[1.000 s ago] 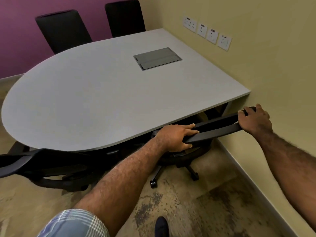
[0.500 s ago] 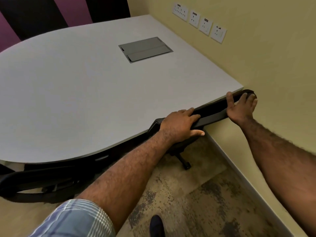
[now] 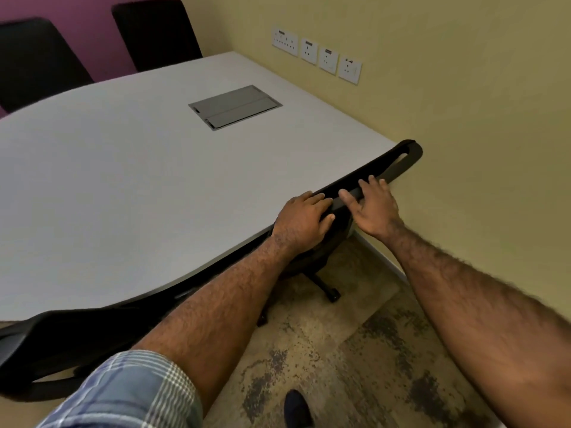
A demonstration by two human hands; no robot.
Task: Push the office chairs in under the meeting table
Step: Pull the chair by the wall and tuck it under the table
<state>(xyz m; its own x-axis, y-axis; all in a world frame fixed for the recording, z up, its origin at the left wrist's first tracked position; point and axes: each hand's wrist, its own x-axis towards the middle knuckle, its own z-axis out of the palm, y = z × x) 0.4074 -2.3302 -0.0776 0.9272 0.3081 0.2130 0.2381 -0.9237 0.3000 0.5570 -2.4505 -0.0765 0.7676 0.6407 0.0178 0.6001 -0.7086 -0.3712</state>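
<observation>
The grey meeting table [image 3: 123,186] fills the middle of the head view. A black office chair's backrest [image 3: 398,162] lies tight against the table's near right edge, beside the yellow wall, and one of its casters [image 3: 333,295] shows below on the carpet. My left hand [image 3: 304,219] grips the top rim of this backrest, fingers over it and thumb on the near side. My right hand [image 3: 372,208] lies flat on the same rim just to the right, fingers spread. A second black chair [image 3: 37,350] stands at the table's near left edge.
Two black chairs [image 3: 40,60] [image 3: 157,32] stand at the table's far side against the purple wall. A grey cable hatch [image 3: 235,106] is set in the tabletop. Wall sockets [image 3: 315,52] line the yellow wall. My shoe [image 3: 296,409] is on the patterned carpet.
The chair has rolled further under the table, its backrest now against the edge. My right hand slid left from the backrest's far end to beside my left hand.
</observation>
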